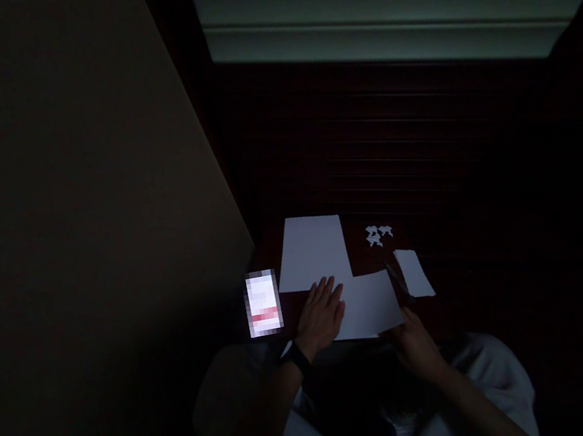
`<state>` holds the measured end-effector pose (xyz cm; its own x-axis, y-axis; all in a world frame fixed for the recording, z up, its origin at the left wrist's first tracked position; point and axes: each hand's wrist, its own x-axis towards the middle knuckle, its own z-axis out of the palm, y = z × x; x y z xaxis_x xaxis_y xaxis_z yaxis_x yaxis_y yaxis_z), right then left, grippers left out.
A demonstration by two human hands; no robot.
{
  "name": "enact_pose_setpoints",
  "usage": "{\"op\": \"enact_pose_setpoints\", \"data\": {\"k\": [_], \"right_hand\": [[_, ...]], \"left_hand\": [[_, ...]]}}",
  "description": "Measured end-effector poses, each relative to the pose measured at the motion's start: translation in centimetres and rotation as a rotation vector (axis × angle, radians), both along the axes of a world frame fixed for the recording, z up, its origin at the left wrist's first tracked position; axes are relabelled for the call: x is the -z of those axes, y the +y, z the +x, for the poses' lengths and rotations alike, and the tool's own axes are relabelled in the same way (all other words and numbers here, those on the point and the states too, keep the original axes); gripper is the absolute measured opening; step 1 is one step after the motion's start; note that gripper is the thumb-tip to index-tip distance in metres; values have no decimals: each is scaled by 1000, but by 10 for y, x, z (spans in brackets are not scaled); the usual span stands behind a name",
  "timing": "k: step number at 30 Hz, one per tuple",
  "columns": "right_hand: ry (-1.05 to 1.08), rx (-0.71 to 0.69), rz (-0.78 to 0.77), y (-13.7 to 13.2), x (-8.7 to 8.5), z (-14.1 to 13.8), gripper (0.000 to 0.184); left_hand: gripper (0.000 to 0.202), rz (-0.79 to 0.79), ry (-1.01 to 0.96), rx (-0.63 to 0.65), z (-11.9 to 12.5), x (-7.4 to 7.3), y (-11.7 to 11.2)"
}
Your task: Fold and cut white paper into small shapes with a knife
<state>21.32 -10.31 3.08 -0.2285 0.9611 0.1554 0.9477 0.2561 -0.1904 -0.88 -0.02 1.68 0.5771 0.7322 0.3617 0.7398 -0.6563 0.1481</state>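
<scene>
My left hand lies flat with its fingers stretched out, pressing on the left part of a white sheet of paper. A dark band is around the left wrist. At the sheet's near right corner, my right hand grips the edge, thumb on top and the other fingers mostly hidden in shadow. Just beyond that hand lies a dark, slender object, perhaps a pen. Another white sheet rests farther back, its near edge by my left fingertips.
To the right sits a small stack of narrow white paper. Several small folded or cut white paper pieces lie behind it. A lit, blurred-out screen glows at the left. A pale wall closes off the left side; a slatted shutter stands behind.
</scene>
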Motion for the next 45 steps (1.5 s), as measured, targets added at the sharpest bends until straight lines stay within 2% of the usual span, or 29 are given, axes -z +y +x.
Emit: {"op": "enact_pose_setpoints", "data": {"k": [5, 10, 16, 22, 31, 39, 45], "right_hand": [[48, -39, -3, 2, 2, -5, 20], [95, -60, -1, 5, 0, -10, 25], [108, -86, -50, 6, -6, -13, 20], [101, -68, -49, 4, -4, -14, 26], [93, -88, -58, 5, -8, -8, 33], [160, -86, -94, 0, -2, -3, 32], [154, -77, -100, 0, -4, -7, 37]], "left_hand": [[47, -10, 0, -12, 0, 1, 0], [46, -2, 4, -17, -1, 3, 1], [46, -10, -10, -12, 1, 3, 0], [46, -36, -10, -15, 0, 1, 1], [44, -23, 33, 56, -20, -5, 6], [44, -12, 29, 41, -20, -4, 5], [45, -12, 28, 50, -20, -5, 5]]}}
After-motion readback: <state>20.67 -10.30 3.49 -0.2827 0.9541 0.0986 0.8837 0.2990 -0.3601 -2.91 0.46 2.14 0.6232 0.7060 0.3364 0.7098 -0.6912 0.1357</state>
